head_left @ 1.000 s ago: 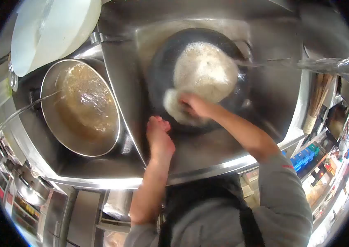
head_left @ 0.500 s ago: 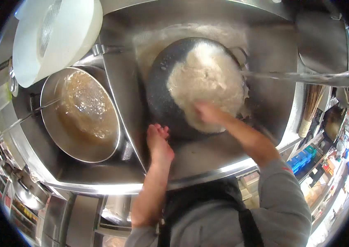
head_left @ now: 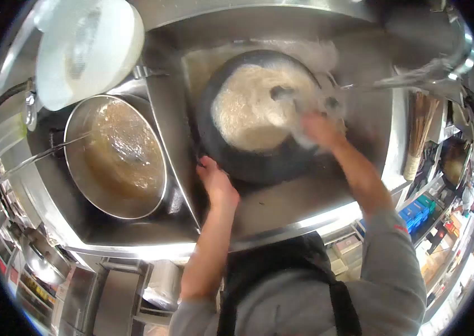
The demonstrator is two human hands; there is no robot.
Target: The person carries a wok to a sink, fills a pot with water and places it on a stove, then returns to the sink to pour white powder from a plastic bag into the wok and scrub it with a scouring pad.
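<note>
A dark round wok [head_left: 223,151] lies in the right sink basin, with pale, foamy water [head_left: 248,106] swirling inside. My left hand [head_left: 217,185] is closed at the wok's lower left edge, its fingers partly hidden behind the thumb and rim. Over the right side of the wok, my right hand [head_left: 324,131] is blurred by motion. Its fingers look curled, and splashing water hides whatever they may hold. Water streams toward the wok from a metal faucet [head_left: 461,64] on the right.
In the left basin, a large metal pot [head_left: 83,187] holds brownish water, with a thin stream running in. A white plastic tub [head_left: 116,50] leans above it. The sink divider [head_left: 167,151] separates the basins. A bamboo brush [head_left: 418,134] stands right of the sink.
My right hand has moved right and up, from the foam's lower part to the wok's right side. The foamy water has shifted left and splashes more. My left hand stays at the edge.
</note>
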